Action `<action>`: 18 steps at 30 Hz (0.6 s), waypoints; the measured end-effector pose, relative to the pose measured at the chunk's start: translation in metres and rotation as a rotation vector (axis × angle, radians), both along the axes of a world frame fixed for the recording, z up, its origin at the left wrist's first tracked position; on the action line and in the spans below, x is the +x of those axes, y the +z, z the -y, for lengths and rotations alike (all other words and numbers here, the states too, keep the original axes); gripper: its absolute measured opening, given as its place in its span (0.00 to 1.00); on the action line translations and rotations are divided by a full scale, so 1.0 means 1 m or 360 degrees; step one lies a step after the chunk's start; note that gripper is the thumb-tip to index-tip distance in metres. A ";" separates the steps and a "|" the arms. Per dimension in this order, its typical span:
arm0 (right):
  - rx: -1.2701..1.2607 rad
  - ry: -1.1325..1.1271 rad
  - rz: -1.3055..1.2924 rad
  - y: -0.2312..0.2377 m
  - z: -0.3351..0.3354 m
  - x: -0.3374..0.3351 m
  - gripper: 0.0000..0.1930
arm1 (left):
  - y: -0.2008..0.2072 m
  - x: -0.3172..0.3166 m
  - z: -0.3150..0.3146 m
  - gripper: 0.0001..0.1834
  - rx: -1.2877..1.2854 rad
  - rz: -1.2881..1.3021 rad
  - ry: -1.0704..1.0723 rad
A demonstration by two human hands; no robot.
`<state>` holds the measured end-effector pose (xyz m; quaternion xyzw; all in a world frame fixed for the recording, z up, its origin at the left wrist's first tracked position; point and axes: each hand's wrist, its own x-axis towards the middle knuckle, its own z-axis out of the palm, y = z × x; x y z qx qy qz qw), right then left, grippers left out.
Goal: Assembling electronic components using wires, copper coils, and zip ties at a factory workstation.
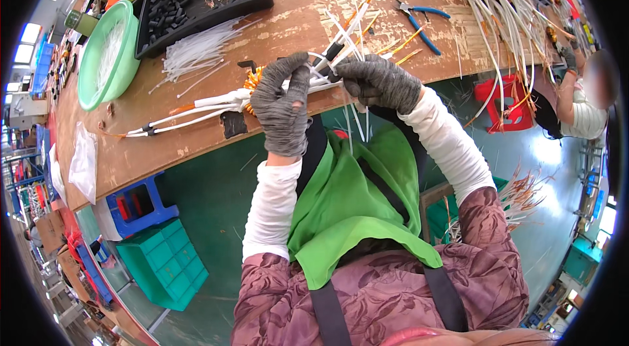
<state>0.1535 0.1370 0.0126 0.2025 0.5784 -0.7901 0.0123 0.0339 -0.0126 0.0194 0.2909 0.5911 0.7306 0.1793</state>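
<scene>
Two gloved hands at a white wire bundle (pixel 223 99), upper centre of frame, on the workbench (pixel 147 143).
Left hand (pixel 283 103): forearm near upright, fingers bent upward, thumb and index in a narrow pinch on a thin white strip (pixel 320 57). Right hand (pixel 380 80): forearm slanting up and leftward, palm down, fingers curled, fingertips narrowly closed on the same strip. Copper coil (pixel 251 81) just beside the left hand; blue-handled pliers (pixel 426 33) at upper right of centre.
</scene>
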 end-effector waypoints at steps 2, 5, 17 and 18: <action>-0.0375 -0.0151 0.0222 0.009 0.006 -0.004 0.11 | -0.010 -0.001 -0.010 0.08 -0.0009 -0.0539 0.0363; -0.0360 -0.0150 0.0271 0.013 0.007 -0.003 0.12 | -0.024 0.002 -0.017 0.08 0.0007 -0.0532 0.0410; -0.0259 -0.0222 0.0186 0.004 0.010 -0.001 0.13 | -0.026 0.005 -0.021 0.08 0.0069 -0.0470 0.0431; -0.0260 -0.0223 0.0188 0.003 0.009 -0.001 0.13 | -0.026 0.006 -0.023 0.09 0.0085 -0.0487 0.0449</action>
